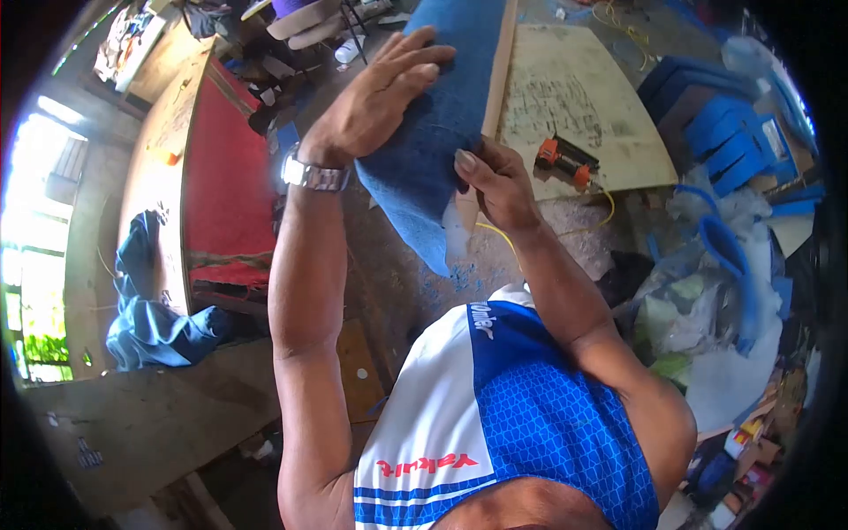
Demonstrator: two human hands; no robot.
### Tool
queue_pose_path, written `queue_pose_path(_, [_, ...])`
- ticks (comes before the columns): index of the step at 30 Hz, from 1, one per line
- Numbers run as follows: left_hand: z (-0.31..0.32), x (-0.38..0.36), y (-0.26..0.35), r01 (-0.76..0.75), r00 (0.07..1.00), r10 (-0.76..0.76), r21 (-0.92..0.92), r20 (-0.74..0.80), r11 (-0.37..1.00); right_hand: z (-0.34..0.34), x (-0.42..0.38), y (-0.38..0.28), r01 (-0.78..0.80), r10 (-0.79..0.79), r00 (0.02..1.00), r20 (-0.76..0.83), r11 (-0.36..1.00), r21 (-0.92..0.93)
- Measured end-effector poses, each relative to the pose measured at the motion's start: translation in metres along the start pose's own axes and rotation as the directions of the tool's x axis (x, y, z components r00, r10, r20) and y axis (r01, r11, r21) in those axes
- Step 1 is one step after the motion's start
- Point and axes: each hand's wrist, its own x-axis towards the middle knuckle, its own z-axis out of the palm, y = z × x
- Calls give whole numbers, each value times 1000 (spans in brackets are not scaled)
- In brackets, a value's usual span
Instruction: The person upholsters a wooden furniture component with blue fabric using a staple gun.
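A long panel wrapped in blue fabric (450, 79) runs from the top middle down towards me, with a bare wooden edge (497, 75) along its right side. My left hand (375, 97), with a metal watch on the wrist, lies flat on the fabric with its fingers spread. My right hand (496, 181) pinches the lower right edge of the fabric against the wood, thumb on top. The fabric's loose lower end (424, 230) hangs below both hands.
An orange power tool (565, 161) with a yellow cable lies on a plywood sheet (583, 88) to the right. Blue cut pieces (733, 141) and plastic bags (698, 318) crowd the right side. A red-covered panel (225, 177) and a blue cloth (150, 318) lie at left.
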Motion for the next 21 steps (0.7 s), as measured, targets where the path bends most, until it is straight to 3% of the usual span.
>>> queue_pose_path(3, [9, -5, 6, 126, 989, -136, -155, -53, 980, -12, 0, 11, -11, 9, 1000, 28, 995, 102])
queue_pose_path(5, [9, -8, 13, 127, 991, -128, -37, -32, 991, -5, -1, 7, 3, -13, 999, 45, 979, 205])
queue_pose_path(8, [8, -9, 33, 164, 986, -164, 85, -13, 983, -6, -6, 3, -84, 84, 996, -11, 995, -59])
queue_pose_path(11, [12, -14, 40, 177, 984, -178, 123, -5, 977, -8, -6, 4, -61, 56, 998, -32, 977, -204])
queue_pose_path(14, [16, -22, 70, 268, 958, -285, 329, 3, 905, -3, -3, 7, 128, -140, 990, -14, 940, -315])
queue_pose_path(17, [16, -31, 72, 278, 954, -298, 308, 20, 910, -7, -3, 5, -47, 46, 999, -8, 983, -177])
queue_pose_path(19, [3, -35, 60, 271, 963, -271, -19, -2, 963, -13, -1, 1, -71, 80, 996, 39, 977, -201])
queue_pose_path(21, [-2, -35, 55, 282, 947, -317, -340, -51, 897, -15, -3, 0, -73, 85, 995, 56, 979, -191])
